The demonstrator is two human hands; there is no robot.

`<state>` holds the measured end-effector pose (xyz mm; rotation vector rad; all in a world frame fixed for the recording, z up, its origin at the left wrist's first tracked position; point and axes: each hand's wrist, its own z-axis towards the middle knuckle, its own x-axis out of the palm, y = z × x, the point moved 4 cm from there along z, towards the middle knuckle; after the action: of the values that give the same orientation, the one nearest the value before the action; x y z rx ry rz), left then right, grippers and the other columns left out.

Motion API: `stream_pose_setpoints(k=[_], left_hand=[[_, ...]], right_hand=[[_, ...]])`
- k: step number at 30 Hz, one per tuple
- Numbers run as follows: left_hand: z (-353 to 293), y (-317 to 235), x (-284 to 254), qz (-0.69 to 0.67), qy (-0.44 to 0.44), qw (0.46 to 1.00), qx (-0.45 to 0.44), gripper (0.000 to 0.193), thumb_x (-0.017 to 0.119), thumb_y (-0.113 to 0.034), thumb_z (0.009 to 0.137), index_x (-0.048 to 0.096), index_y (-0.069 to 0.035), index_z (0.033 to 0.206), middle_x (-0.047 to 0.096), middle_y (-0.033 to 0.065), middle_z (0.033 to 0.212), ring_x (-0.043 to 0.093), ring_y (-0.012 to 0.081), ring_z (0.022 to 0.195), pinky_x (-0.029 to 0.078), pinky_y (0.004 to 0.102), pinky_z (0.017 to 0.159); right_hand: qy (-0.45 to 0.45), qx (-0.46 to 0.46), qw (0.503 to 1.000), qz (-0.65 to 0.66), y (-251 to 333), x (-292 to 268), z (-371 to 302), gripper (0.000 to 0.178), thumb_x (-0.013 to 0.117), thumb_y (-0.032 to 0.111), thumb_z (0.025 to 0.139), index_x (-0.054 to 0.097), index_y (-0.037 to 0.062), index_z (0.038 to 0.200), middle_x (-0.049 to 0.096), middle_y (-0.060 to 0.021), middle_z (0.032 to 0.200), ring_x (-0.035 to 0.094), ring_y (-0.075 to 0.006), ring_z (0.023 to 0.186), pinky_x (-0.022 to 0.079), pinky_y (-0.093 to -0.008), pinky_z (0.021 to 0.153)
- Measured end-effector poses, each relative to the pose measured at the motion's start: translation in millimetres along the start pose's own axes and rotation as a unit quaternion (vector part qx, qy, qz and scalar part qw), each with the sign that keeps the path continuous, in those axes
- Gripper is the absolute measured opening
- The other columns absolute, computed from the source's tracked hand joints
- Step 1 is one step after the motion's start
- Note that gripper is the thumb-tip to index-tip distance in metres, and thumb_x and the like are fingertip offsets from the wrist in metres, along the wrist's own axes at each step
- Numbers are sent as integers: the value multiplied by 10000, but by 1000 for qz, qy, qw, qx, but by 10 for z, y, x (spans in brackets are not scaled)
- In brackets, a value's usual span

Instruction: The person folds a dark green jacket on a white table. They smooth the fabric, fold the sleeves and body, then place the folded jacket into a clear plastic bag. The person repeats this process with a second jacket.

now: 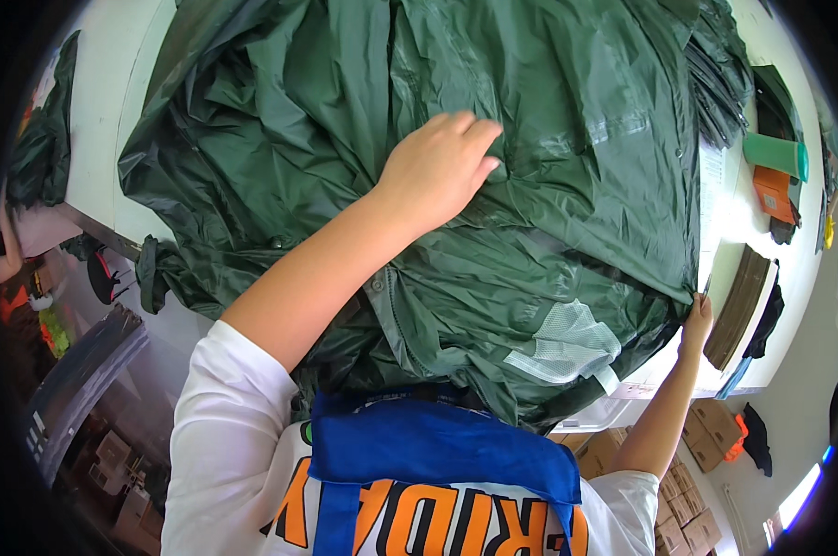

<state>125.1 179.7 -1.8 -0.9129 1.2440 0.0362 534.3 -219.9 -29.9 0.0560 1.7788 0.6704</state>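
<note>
A dark green, shiny waterproof garment (567,185), probably a raincoat, lies spread and creased over the table. It has a zip, snap buttons and a white mesh patch (567,345) near its lower edge. Over its middle is my left hand (445,159), slightly blurred, its fingers loosely bent and the thumb apart, with nothing in it; whether it touches the cloth I cannot tell. At the right edge of the garment, my right hand (699,320) is closed on a corner of the fabric. A thin pointed sliver shows by its fingertips, too small to name.
Folded dark green pieces (715,97) lie at the far right of the white table (743,208). Near them are a green cylinder (773,156), an orange box (773,192) and a brown stack (741,306). Cardboard boxes (687,505) stand below right; a person's arm (9,250) shows far left.
</note>
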Motion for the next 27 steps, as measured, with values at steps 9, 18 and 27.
stream_pose_setpoints(k=[9, 18, 27], left_hand=[[111, 250, 265, -76, -91, 993, 12, 103, 692, -90, 790, 649, -80, 883, 597, 49, 841, 593, 268, 817, 491, 369, 708], [142, 242, 159, -134, -69, 987, -56, 109, 681, -68, 788, 591, -63, 849, 558, 71, 853, 591, 243, 718, 487, 338, 658], [198, -1222, -415, -744, 210, 627, -96, 750, 739, -455, 803, 460, 30, 1302, 596, 83, 1138, 545, 156, 1060, 491, 297, 829]], right_hand=[[25, 70, 997, 20, -231, 57, 75, 245, 495, 207, 981, 616, -4, 1010, 583, -49, 795, 480, -123, 725, 415, -273, 686], [-70, 196, 843, 497, 252, -44, -229, 271, 540, 200, 956, 560, 81, 1199, 614, -64, 1045, 579, -181, 954, 465, -349, 840], [643, -283, 549, 452, 3192, 120, -2063, 106, 513, 76, 926, 568, -13, 908, 310, -345, 1444, 342, -355, 1375, 373, -392, 1020]])
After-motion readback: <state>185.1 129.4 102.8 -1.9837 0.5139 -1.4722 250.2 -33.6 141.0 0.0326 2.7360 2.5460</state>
